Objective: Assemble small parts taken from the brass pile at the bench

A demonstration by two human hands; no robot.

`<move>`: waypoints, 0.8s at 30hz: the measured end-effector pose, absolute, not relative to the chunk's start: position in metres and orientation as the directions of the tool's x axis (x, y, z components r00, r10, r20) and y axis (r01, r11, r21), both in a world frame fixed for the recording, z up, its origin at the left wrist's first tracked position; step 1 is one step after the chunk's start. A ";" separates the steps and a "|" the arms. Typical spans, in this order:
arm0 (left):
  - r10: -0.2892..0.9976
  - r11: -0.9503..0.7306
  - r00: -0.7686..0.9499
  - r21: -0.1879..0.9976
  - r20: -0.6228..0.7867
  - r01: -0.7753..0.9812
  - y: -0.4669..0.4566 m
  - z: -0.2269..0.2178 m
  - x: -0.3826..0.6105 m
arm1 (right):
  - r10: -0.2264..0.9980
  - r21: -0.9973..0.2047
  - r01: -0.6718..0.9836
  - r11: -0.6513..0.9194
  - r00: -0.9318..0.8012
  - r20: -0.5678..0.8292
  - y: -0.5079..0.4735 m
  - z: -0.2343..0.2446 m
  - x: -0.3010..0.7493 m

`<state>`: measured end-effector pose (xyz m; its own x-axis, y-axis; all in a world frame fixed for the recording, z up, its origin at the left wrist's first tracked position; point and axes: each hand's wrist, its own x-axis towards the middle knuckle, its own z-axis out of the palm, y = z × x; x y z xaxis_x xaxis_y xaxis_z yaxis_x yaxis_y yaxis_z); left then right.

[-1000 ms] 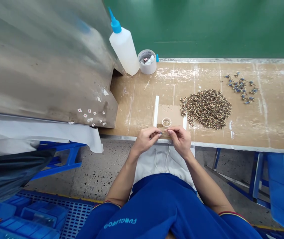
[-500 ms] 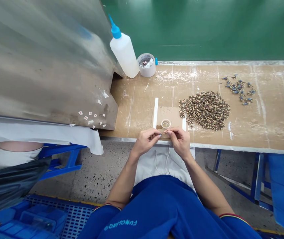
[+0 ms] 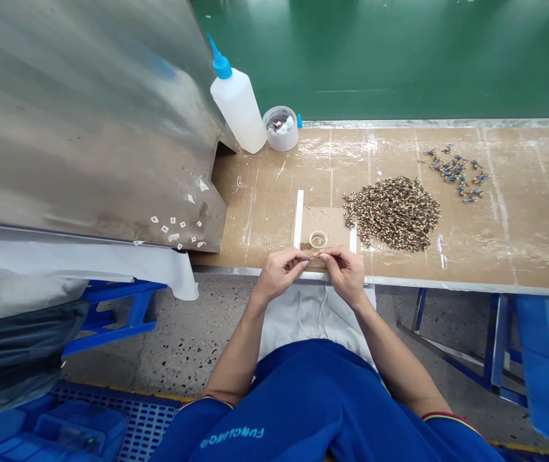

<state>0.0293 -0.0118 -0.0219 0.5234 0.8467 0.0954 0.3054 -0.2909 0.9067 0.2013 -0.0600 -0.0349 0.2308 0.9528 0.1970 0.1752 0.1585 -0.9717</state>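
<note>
At the front edge of the table, my left hand [image 3: 282, 272] pinches a small part with a blue end [image 3: 307, 259], mostly covered by the fingertips. My right hand [image 3: 344, 271], also closed in a pinch, holds a thin light-brown stick [image 3: 314, 257] that points at this part. The two sets of fingertips are nearly together. Just beyond them a small round clear dish [image 3: 318, 239] rests on a piece of cardboard [image 3: 328, 219]. A large heap of tiny brown-and-cream parts [image 3: 394, 213] lies right of the dish. Farther right, several similar parts with blue ends [image 3: 454, 170] are scattered.
A white squeeze bottle [image 3: 239, 109] with a blue nozzle stands at the back left, beside a tape roll [image 3: 281, 131] holding scraps. To the left rises a metal housing [image 3: 158, 160] with small stickers on it. Another person's dark clothing [image 3: 18, 353] shows at lower left.
My hands keep their pinch and have hardly moved. The view has shifted slightly. At the left edge, the other person's bare skin has gone out of sight.
</note>
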 end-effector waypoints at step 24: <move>0.885 -0.245 0.456 0.928 0.096 0.281 -0.013 -0.026 0.031 | 0.864 -0.991 0.045 0.129 0.485 0.135 -0.052 -0.036 0.204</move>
<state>0.0314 -0.0135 -0.0262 0.4557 0.8850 0.0960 0.2810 -0.2453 0.9278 0.2039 -0.0520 -0.0364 0.4847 0.8642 0.1347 0.0451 0.1291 -0.9906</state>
